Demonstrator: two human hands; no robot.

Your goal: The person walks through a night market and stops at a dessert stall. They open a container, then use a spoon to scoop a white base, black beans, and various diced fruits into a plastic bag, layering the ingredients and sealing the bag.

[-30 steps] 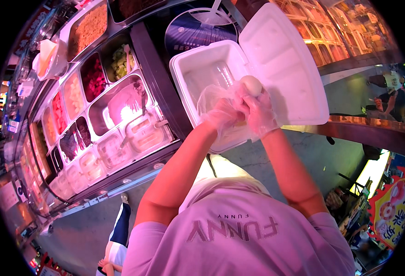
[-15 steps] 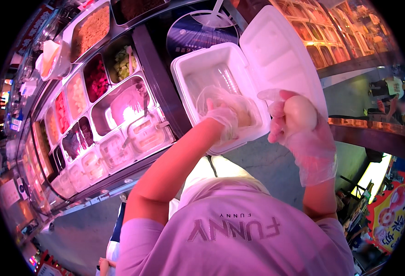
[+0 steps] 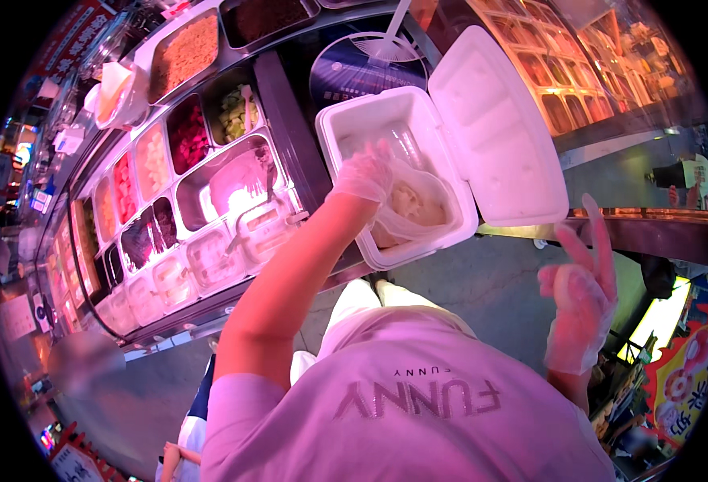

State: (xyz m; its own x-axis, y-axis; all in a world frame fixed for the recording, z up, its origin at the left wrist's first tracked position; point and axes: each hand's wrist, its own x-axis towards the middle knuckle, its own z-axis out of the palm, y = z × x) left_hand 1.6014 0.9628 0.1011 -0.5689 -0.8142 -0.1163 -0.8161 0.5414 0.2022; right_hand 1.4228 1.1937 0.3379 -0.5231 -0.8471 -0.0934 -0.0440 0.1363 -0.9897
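Steel trays (image 3: 233,173) of toppings fill the upper left of the frame, set in rows along a counter that curves away toward the left edge: pale cubes, dark red pieces, green chunks, an orange shredded heap (image 3: 181,52) near the top, and several small clear tubs (image 3: 209,257) along the near edge. Just right of them, in the upper middle, lies a dark round disc (image 3: 366,68) with a white utensil handle across it.

At the centre of the frame stands a white foam clamshell box (image 3: 370,120), its hinged lid (image 3: 495,128) thrown open and lying flat to the right. Inside the box sits a clear thin plastic bag (image 3: 418,205) with pale, lumpy food in it. The left hand (image 3: 362,177), in a thin see-through glove, comes up from the lower middle on a bare forearm and rests at the bag's left edge inside the box, fingers closed on the plastic there.

Well apart from the box, at the right of the frame, the right hand (image 3: 581,289) is raised in a glove of the same kind. Its fingers are spread and it holds nothing, with two fingers pointing up. Below it at the lower right edge shows a bright printed sign (image 3: 683,377), and a pale shirt (image 3: 402,402) fills the bottom middle.
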